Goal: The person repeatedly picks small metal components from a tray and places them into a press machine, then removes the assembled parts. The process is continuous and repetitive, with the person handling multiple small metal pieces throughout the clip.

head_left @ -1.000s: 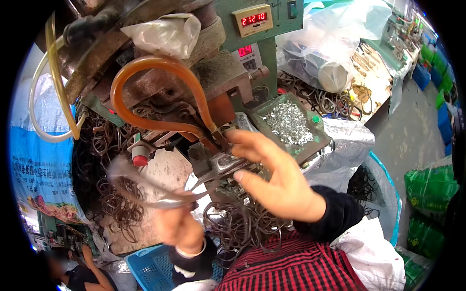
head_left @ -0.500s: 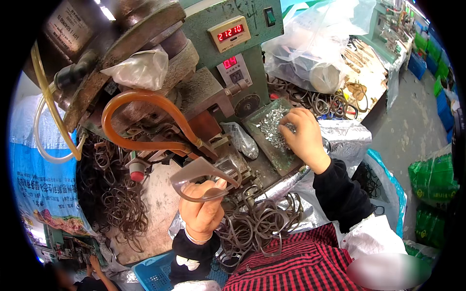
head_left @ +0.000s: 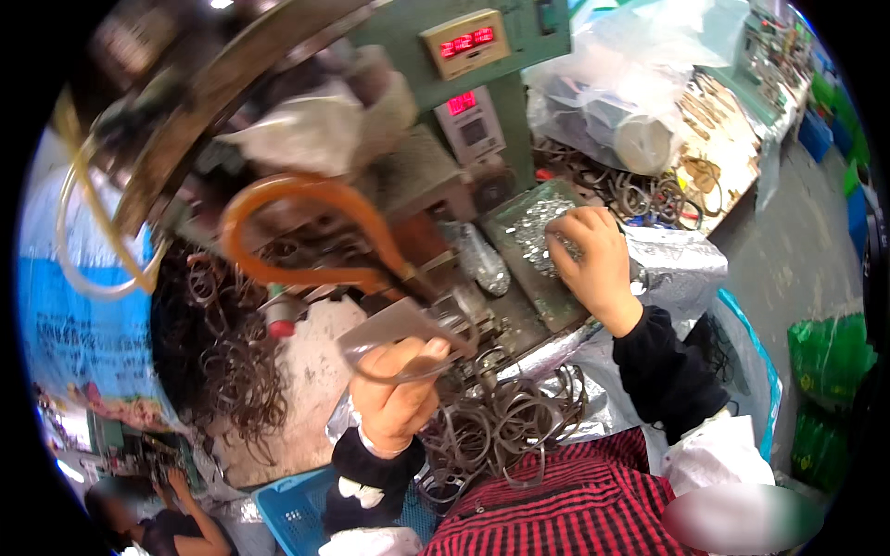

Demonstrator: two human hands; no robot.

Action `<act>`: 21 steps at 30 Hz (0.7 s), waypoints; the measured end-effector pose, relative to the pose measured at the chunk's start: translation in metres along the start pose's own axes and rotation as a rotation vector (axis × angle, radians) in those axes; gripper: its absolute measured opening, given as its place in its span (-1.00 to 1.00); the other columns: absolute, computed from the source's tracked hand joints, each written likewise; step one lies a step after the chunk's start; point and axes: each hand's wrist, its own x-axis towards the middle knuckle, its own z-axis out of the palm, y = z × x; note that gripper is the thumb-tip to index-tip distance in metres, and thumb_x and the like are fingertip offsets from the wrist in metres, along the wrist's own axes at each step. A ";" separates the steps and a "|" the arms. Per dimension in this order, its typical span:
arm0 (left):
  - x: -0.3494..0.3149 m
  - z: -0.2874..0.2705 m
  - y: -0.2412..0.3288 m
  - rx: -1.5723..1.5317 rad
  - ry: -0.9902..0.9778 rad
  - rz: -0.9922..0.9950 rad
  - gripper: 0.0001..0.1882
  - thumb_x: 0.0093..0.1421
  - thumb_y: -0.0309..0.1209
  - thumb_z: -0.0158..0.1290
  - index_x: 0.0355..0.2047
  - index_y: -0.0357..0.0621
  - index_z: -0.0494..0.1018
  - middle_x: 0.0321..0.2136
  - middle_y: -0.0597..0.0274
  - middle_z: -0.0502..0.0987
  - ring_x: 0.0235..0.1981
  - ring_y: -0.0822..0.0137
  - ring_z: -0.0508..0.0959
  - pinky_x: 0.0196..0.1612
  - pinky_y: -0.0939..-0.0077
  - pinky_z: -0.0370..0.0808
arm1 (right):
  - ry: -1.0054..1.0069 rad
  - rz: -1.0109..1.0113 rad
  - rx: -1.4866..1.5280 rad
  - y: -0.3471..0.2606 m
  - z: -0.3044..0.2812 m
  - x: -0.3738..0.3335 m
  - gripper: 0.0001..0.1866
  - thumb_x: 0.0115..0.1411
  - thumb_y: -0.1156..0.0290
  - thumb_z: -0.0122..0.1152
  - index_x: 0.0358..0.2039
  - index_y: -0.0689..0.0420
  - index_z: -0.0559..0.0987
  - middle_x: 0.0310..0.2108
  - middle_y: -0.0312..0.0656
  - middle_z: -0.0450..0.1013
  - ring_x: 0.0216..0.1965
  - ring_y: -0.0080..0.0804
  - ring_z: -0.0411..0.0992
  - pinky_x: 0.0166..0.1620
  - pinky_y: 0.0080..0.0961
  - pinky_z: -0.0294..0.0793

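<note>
My left hand (head_left: 394, 403) is closed around a translucent grey-brown plastic piece (head_left: 397, 324) with a broad flat part and a thin curved rim. It holds the piece up in front of the machine's work area (head_left: 459, 320). My right hand (head_left: 598, 269) is over a dark metal tray (head_left: 558, 313), its fingers bent and drawn together at small shiny metal bits (head_left: 533, 236). Whatever lies between those fingertips is hidden. Beside the tray lies a small clear bag (head_left: 486, 267) of similar bits. Below my hands is a tangled heap of grey-brown plastic loops (head_left: 505, 417).
A green machine (head_left: 514, 120) with red displays stands ahead, an orange hose (head_left: 239, 218) looping from it. More dark loops (head_left: 236, 389) pile up at left. A blue basket (head_left: 287, 510) sits lower left, near another person (head_left: 176, 528). Foil covers a block (head_left: 681, 264) at right.
The whole view has shifted slightly, with the machine now blurred. My left hand has tilted the plastic piece a little. My right hand stays at the metal bits, its fingers slightly more bent.
</note>
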 end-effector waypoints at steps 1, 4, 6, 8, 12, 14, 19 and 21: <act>0.000 -0.007 -0.004 0.010 0.011 0.001 -0.76 -0.06 -0.77 0.09 -0.34 -0.36 0.55 -0.35 -0.01 0.60 -0.38 0.05 0.62 -0.26 0.24 0.58 | -0.114 -0.099 -0.014 -0.010 0.009 0.003 -0.89 0.03 0.41 0.32 -0.39 0.05 0.59 -0.19 -0.21 0.48 -0.06 -0.11 0.42 -0.20 -0.22 0.44; -0.001 0.000 -0.007 -0.043 0.012 0.029 -0.75 -0.03 -0.73 0.13 -0.28 -0.35 0.56 -0.20 -0.06 0.60 -0.40 0.11 0.60 -0.33 0.32 0.55 | -0.394 -0.455 -0.208 -0.005 0.016 0.013 -0.77 -0.05 0.46 0.30 -0.31 0.07 0.56 0.04 -0.12 0.45 0.15 -0.09 0.36 -0.14 -0.19 0.47; -0.003 0.003 0.001 -0.054 0.050 -0.004 -0.73 -0.01 -0.70 0.15 -0.24 -0.34 0.56 -0.10 -0.09 0.60 -0.42 0.14 0.59 -0.37 0.37 0.53 | -0.411 -0.414 -0.384 0.014 0.018 0.022 -0.74 -0.04 0.51 0.24 -0.26 0.12 0.54 0.05 -0.09 0.45 0.17 -0.08 0.35 -0.13 -0.17 0.46; -0.012 -0.002 0.015 0.018 0.135 -0.105 -0.70 -0.02 -0.69 0.18 -0.21 -0.33 0.57 -0.10 -0.08 0.62 -0.45 0.19 0.57 -0.42 0.39 0.50 | -0.220 -0.372 -0.291 0.020 0.013 0.021 -0.74 0.00 0.57 0.21 -0.23 0.18 0.52 -0.03 -0.07 0.48 0.10 -0.04 0.39 -0.11 -0.17 0.44; -0.085 -0.064 0.000 0.571 0.277 -0.360 -0.76 0.10 -0.64 0.11 -0.18 -0.28 0.56 -0.18 0.04 0.60 -0.37 0.16 0.53 -0.33 0.36 0.42 | 0.038 -0.012 0.150 0.013 0.010 0.008 -0.85 0.15 0.62 0.23 -0.24 0.26 0.54 -0.32 -0.07 0.51 -0.24 -0.13 0.50 -0.12 -0.37 0.46; -0.113 -0.108 -0.026 0.724 0.438 -0.659 -0.84 0.24 -0.59 0.08 -0.18 -0.25 0.58 -0.27 0.13 0.62 -0.23 0.11 0.58 -0.12 0.33 0.49 | -0.010 0.113 0.267 0.012 0.012 0.001 -0.86 0.19 0.60 0.23 -0.22 0.27 0.54 -0.32 -0.12 0.52 -0.26 -0.30 0.51 -0.11 -0.47 0.46; -0.138 -0.192 -0.124 0.909 0.175 -0.703 -0.84 0.20 -0.52 0.09 -0.22 -0.18 0.60 -0.31 0.10 0.60 -0.23 0.09 0.59 -0.16 0.29 0.49 | -0.054 0.106 0.371 -0.016 0.018 0.011 -0.82 0.20 0.62 0.22 -0.16 0.28 0.56 -0.31 -0.14 0.54 -0.23 -0.38 0.53 -0.08 -0.50 0.47; -0.133 -0.197 -0.165 0.746 0.215 -0.951 -0.84 0.21 -0.44 0.08 -0.28 -0.23 0.60 -0.41 0.09 0.64 -0.40 0.13 0.64 -0.30 0.29 0.52 | -0.082 0.130 0.420 -0.019 0.022 0.014 -0.84 0.22 0.61 0.20 -0.17 0.27 0.57 -0.30 -0.14 0.55 -0.23 -0.40 0.53 -0.08 -0.51 0.47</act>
